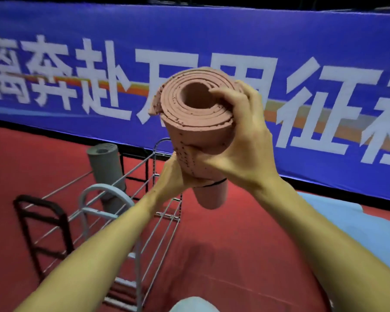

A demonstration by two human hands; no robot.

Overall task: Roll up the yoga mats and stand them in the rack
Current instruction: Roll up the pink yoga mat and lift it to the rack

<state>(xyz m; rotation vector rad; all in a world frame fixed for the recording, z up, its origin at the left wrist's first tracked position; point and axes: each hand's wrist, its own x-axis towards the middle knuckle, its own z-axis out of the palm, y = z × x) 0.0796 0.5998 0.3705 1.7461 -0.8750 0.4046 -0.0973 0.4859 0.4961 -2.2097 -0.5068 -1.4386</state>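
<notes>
Holding the rolled pink mat [196, 134] up in the air, both hands wrap tight around it: right hand [239, 140] near the top, left hand [178, 176] lower. The wire rack [144, 176] with a grey mat [106, 167] stands below.

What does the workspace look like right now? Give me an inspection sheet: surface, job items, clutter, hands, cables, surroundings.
Surface: red floor, shadow under the hands.
Job's things: pink rolled mat held in the air, upright, a thin black band round its lower part; grey rolled mat already standing in the wire rack; light blue mat lying flat on the floor at right.
Clutter: nothing seen.
Hands: left hand grips the pink roll low down; right hand grips it near the top, thumb over the rim.
Cables: nothing seen.
Surroundings: blue banner with white characters behind the rack.
</notes>
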